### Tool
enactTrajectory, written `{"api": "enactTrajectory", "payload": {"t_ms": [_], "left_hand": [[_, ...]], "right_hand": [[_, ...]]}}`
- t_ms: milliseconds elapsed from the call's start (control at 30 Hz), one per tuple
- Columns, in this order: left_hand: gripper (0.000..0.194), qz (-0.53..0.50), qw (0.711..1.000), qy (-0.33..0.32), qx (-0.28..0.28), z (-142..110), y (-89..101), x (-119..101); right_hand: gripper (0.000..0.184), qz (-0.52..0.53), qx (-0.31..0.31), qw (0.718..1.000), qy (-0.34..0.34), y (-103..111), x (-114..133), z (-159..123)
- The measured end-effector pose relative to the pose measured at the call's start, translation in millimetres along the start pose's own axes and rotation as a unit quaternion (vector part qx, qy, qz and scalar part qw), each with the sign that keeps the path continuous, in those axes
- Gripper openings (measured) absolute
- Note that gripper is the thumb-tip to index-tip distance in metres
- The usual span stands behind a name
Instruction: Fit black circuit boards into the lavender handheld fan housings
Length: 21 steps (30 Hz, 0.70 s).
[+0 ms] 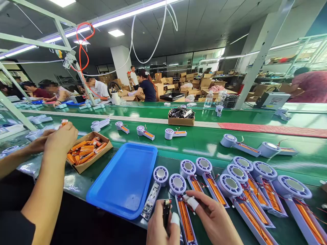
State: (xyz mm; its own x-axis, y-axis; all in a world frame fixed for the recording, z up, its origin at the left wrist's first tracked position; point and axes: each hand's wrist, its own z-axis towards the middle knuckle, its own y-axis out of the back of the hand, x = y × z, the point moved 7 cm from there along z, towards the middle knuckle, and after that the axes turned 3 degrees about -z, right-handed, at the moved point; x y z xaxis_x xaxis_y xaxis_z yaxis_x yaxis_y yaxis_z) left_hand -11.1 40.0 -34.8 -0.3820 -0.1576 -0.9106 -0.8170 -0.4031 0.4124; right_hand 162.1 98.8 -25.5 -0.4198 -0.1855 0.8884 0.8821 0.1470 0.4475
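Note:
My left hand is closed around a small black part with red and white bits at its top end, held upright. My right hand has its thumb and forefinger pinched together over the thin wires of a lilac handheld fan; white wraps cover some fingertips. That fan lies between my hands, its open handle holding an orange battery. Left of it lies another fan with a circuit board showing in its handle. Several more open fans lie close together to the right.
A blue tray lies left of my hands. Beyond it, a co-worker's hands hover over a cardboard box of orange batteries. Fans lie along the green conveyor. A box of black parts stands at the back.

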Motion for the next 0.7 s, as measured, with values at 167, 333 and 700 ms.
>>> {"api": "enactTrajectory", "payload": {"t_ms": [167,333,700], "left_hand": [[0.019,0.038,0.993,-0.045,0.107,15.8,-28.9,-27.0],[0.015,0.042,0.988,-0.047,0.139,25.8,-28.8,-32.6],[0.033,-0.160,0.977,0.108,0.090,15.7,-10.3,-7.0]], "right_hand": [[0.031,0.008,-0.004,1.000,-0.012,1.1,-1.2,-4.2],[0.027,-0.008,-0.040,0.999,-0.004,1.4,9.9,-9.2],[0.028,-0.176,-0.118,0.974,0.082,11.3,13.2,-18.6]]}}
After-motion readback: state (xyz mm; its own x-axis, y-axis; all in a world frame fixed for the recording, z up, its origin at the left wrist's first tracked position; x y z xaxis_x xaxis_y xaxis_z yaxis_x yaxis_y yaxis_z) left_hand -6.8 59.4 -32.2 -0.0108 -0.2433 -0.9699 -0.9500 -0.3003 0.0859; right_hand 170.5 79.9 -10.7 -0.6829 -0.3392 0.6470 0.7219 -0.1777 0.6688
